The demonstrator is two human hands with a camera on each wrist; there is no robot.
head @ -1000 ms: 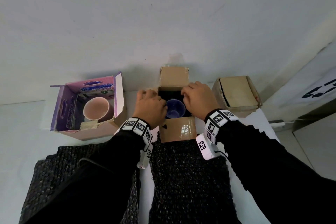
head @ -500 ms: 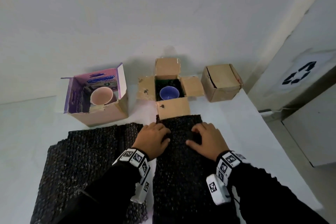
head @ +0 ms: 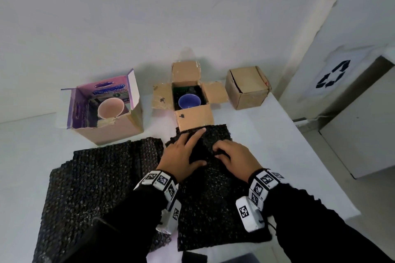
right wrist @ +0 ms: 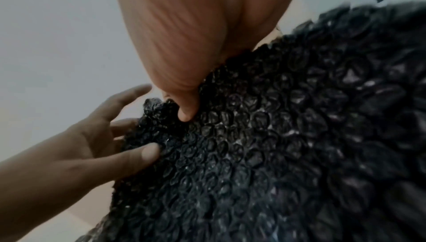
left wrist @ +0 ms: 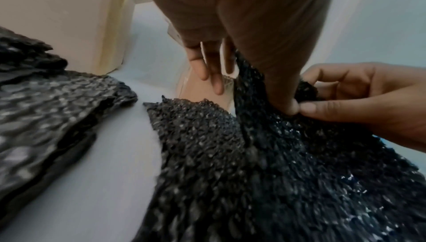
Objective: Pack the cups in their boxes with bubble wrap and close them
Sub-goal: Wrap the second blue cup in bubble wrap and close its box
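A black bubble wrap sheet (head: 215, 198) lies on the white table (head: 275, 141), in front of an open brown box (head: 193, 118) with a blue cup (head: 189, 101) inside. My left hand (head: 192, 151) pinches a raised fold of the sheet's far end between thumb (left wrist: 287, 106) and outstretched fingers (left wrist: 213, 80). Right beside it, my right hand (head: 224, 151) grips the same fold with curled fingers, its thumb (right wrist: 186, 112) dug into the bubbles. A pink cup (head: 110, 108) stands in an open purple box (head: 111, 128) at the left.
A closed brown box (head: 248, 88) sits at the back right near the wall. More black bubble wrap (head: 96, 177) is piled at the left front. The table's right edge (head: 316, 168) drops off to the floor beside a white bin (head: 359, 126) with a recycling mark.
Both hands left the open brown box and came back to the bubble wrap. They have since bunched up its far end and taken hold of the fold.
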